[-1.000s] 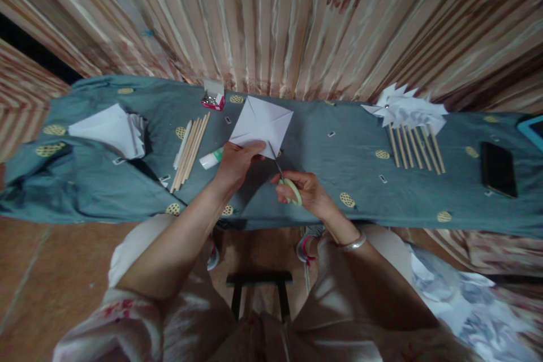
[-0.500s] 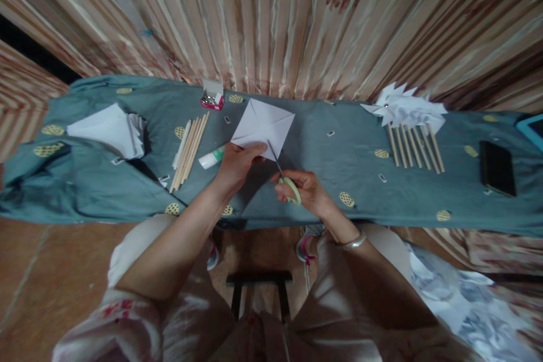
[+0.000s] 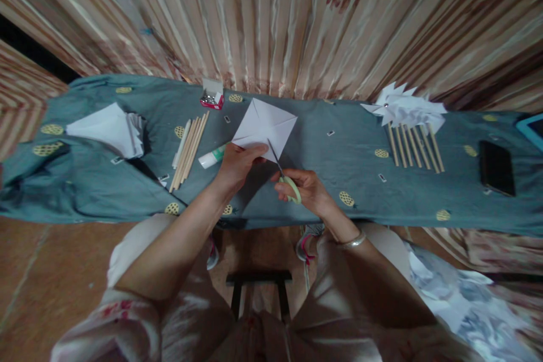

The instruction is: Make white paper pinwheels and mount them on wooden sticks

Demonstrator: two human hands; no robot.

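A white square of paper (image 3: pixel 271 120) with crease lines and slits is pinched at its near left edge by my left hand (image 3: pixel 240 164), thumb on top. My right hand (image 3: pixel 303 189) grips a pair of scissors (image 3: pixel 291 190) by pale green handles. Their blades lie across the paper's near corner, pointing toward its centre, close to my left thumb. Beside my left hand, a white and green glue stick (image 3: pixel 211 157) lies on the cloth, partly hidden by that hand.
Wooden sticks (image 3: pixel 190 150) lie left of the glue, below an open box of small metal pins (image 3: pixel 212 96). A stack of white paper (image 3: pixel 110 130) sits far left. Finished paper pinwheels (image 3: pixel 411 107) on sticks, a black phone (image 3: pixel 496 167) and a blue-edged object (image 3: pixel 532 129) are at right.
The paper has shifted very slightly to the right. Both hands and the scissors keep nearly the same positions.
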